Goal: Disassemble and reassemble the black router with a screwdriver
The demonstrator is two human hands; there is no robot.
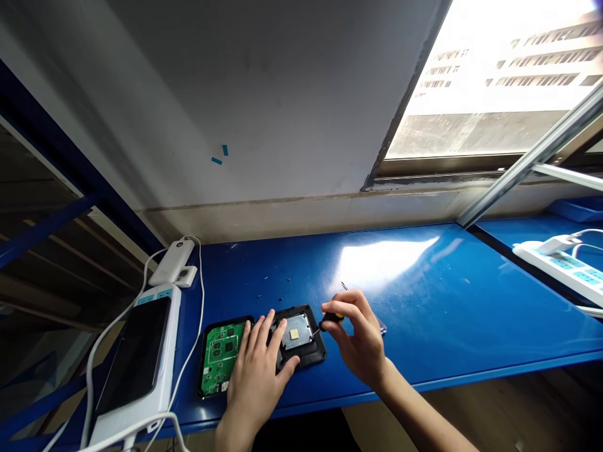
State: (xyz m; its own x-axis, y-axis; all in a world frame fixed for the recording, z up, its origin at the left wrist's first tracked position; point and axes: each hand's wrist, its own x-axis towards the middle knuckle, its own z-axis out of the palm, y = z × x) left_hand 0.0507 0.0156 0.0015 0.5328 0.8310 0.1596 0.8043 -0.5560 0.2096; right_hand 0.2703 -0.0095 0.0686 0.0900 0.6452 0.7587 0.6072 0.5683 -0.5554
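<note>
A black plastic case half [315, 358] lies on the blue table, with a silver metal plate [304, 339] and a pale square pad [294, 334] in it. My left hand [258, 358] rests over its left side, fingers spread and flat. Left of it, partly under those fingers, is a green circuit board [219, 355] in a black frame. My right hand [360, 336] grips a small screwdriver [331, 317] with a black and yellow handle. Its shaft points left toward the plate's right edge; whether the tip touches a screw is too small to tell.
Several tiny screws [281, 299] lie behind the case. A thin metal rod [345, 285] shows beyond my right hand. At the left, a dark phone [136, 351] lies on a white power strip [162, 376], with white cables [200, 301] along the table. Another power strip [565, 267] is at the right.
</note>
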